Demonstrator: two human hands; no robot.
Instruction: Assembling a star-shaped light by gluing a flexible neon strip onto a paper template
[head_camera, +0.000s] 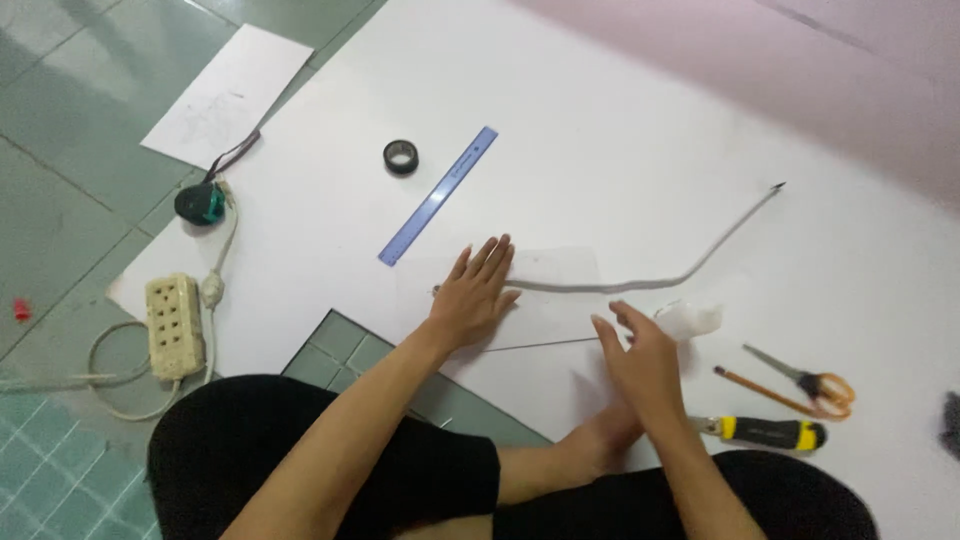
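Note:
My left hand (472, 295) lies flat, fingers spread, on a clear plastic sheet (550, 270) that rests on a large white board (620, 150). A thin grey cable (700, 262) runs from just right of that hand's fingers up toward the right. My right hand (640, 360) hovers with fingers apart over the sheet's right end, next to a small white crumpled piece (695, 320). It holds nothing.
A blue ruler (438, 196) and a black tape roll (400, 157) lie further up the board. At the right lie scissors (812, 378), a pencil (765, 392) and a yellow-black utility knife (770, 432). At the left are a power strip (172, 325), a black-green object (200, 203) and white paper (228, 95).

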